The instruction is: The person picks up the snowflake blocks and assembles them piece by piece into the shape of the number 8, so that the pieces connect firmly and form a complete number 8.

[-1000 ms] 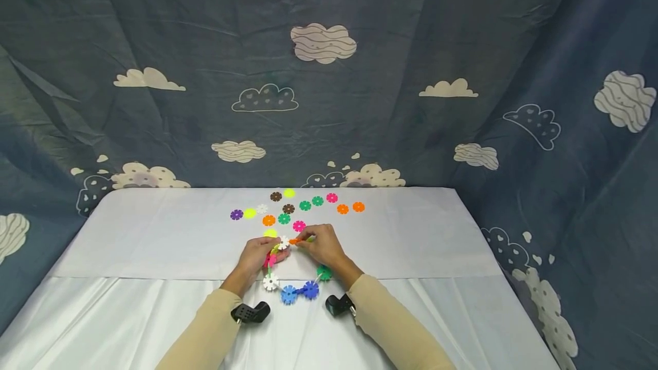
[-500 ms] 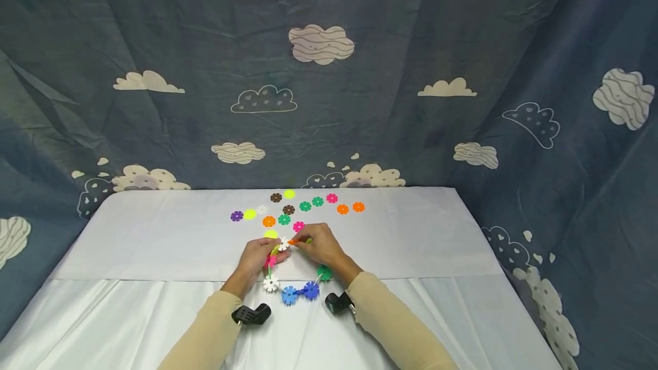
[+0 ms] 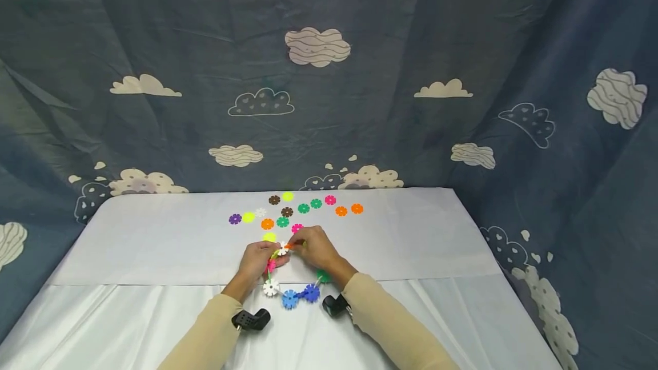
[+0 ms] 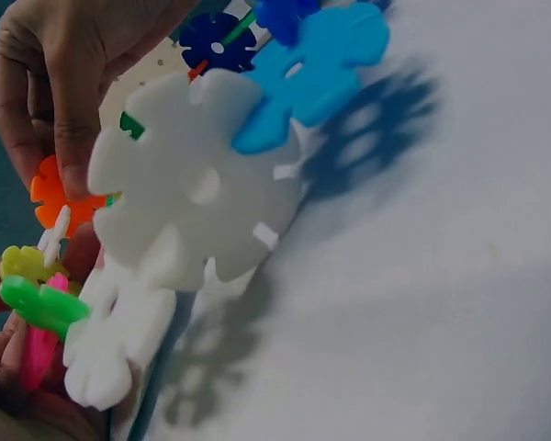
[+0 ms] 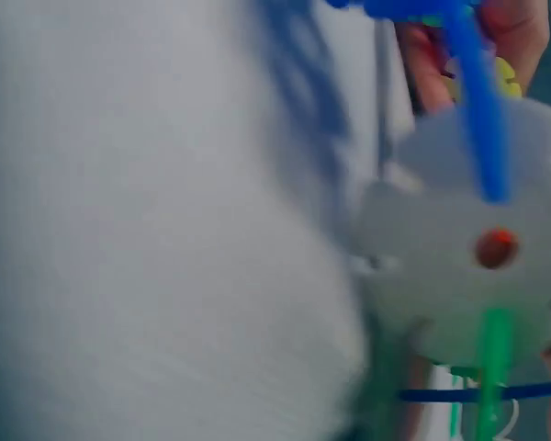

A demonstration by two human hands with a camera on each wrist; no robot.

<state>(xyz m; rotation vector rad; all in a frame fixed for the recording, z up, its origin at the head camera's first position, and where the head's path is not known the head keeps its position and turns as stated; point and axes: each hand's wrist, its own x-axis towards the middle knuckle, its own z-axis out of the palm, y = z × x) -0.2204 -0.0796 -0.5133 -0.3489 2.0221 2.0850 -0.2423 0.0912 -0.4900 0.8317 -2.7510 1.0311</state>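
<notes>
My left hand (image 3: 258,260) grips one stretch of a chain of interlocking notched discs, around a pink disc (image 3: 271,265) and a white disc (image 3: 283,249). In my right hand (image 3: 315,247), thumb and fingers pinch an orange disc (image 4: 48,195), its edge right at that white disc. The chain loops down toward me through another white disc (image 3: 271,288), a light blue disc (image 3: 290,300), a dark blue disc (image 3: 311,293) and a green disc (image 3: 323,276) below my right wrist. In the right wrist view a large white disc (image 5: 441,230) hides much of the hands.
Loose notched discs lie beyond my hands: a purple disc (image 3: 235,219), a brown disc (image 3: 287,212), an orange disc (image 3: 357,208), a yellow disc (image 3: 269,237) and several more. White cloth covers the table (image 3: 437,244). A dark cloud-print curtain (image 3: 360,130) hangs behind.
My right hand has moved slightly left toward the left hand, bringing the orange disc closer against the white one. The left hand stays nearly still, and the head view has shifted a little.
</notes>
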